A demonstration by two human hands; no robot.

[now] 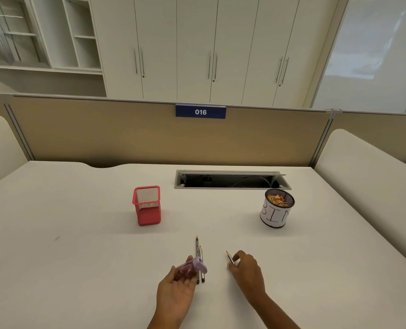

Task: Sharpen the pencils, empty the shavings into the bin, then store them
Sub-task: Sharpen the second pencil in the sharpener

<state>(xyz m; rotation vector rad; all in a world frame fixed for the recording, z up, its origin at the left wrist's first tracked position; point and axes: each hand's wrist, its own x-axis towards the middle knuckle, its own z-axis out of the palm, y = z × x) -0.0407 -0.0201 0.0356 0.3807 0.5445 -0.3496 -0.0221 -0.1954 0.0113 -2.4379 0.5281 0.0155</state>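
Note:
My left hand (177,288) holds a purple pencil sharpener (190,268) with a clear shavings case, low over the white desk. Two pencils (198,254) lie side by side on the desk just right of it, tips pointing away from me. A short pencil (230,257) is pinched in the fingers of my right hand (246,269), its tip pointing up and left. A red mesh holder (147,205) stands at the centre left. A mesh cup labelled BIN (276,208), holding shavings, stands at the right.
An open cable tray (230,180) is set into the desk (78,233) behind the two containers. A tan partition (126,134) with a blue "016" sign closes off the back. Rounded dividers stand at both sides.

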